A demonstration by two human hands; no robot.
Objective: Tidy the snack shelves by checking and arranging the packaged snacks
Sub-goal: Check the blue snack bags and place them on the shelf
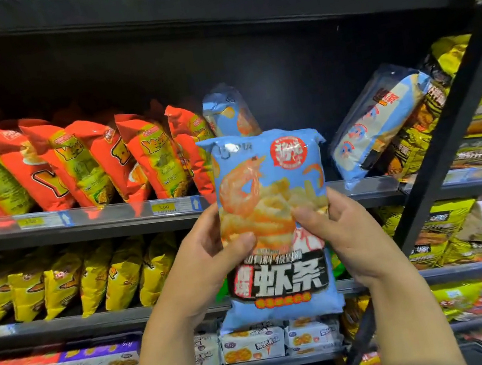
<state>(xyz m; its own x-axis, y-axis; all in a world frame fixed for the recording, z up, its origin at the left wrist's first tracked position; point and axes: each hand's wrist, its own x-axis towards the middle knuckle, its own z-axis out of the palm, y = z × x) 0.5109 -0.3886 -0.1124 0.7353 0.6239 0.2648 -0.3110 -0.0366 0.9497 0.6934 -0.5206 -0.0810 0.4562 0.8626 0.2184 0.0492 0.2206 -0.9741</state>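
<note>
Holding light-blue prawn-printed bag (268,184) upright; left grip (205,265), right grip (351,237) clamped on its sides.

free: dark gap on middle shelf (109,228) | left bound: upright blue bag (224,113) | right bound: leaning blue bag (380,120)

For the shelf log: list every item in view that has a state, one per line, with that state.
held blue bag, upright, front out, off the shelf
left hand, grips its left edge
right hand, grips its right edge
rear blue bag, standing on the shelf
right blue bag, tilted, leaning right
red bags, in a row, tops tilted left
yellow bags, standing in a row
</note>
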